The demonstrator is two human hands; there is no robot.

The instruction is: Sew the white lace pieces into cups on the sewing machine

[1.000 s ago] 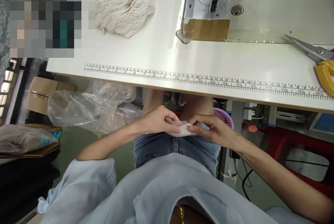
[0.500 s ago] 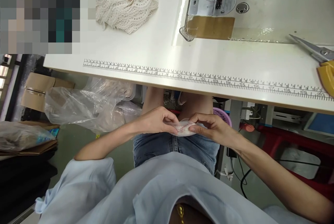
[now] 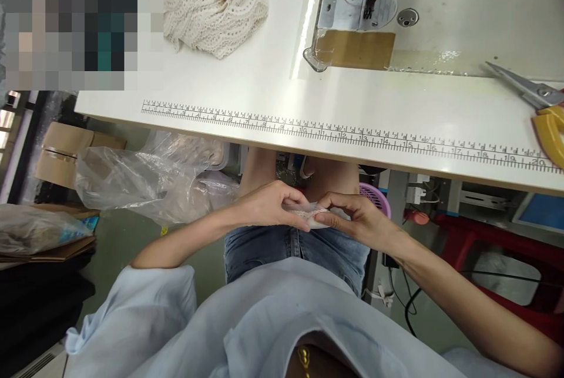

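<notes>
Over my lap, both hands hold a small clear plastic bag [image 3: 309, 208] with something whitish and dotted in it, perhaps lace, and faint reddish marks. My left hand [image 3: 271, 204] pinches its left side between thumb and fingers. On the opposite side, my right hand [image 3: 355, 216] has its thumb on the near face and its fingers curled behind. The fingers cover much of the bag. Beyond the table edge lies a heap of cream eyelet lace [image 3: 215, 7], touched by neither hand.
A sewing machine's presser foot [image 3: 370, 4] stands over its metal plate. Yellow-handled scissors [image 3: 546, 119] lie at the right of the white table [image 3: 247, 87], which has a printed ruler. Below are a large plastic bag [image 3: 141, 184], a purple basket [image 3: 374, 197] and a red stool [image 3: 449, 248].
The fingers shift slightly on the small plastic bag, and its face turns: the reddish marks, plainer half a second ago, are now partly covered. Both hands stay over the lap.
</notes>
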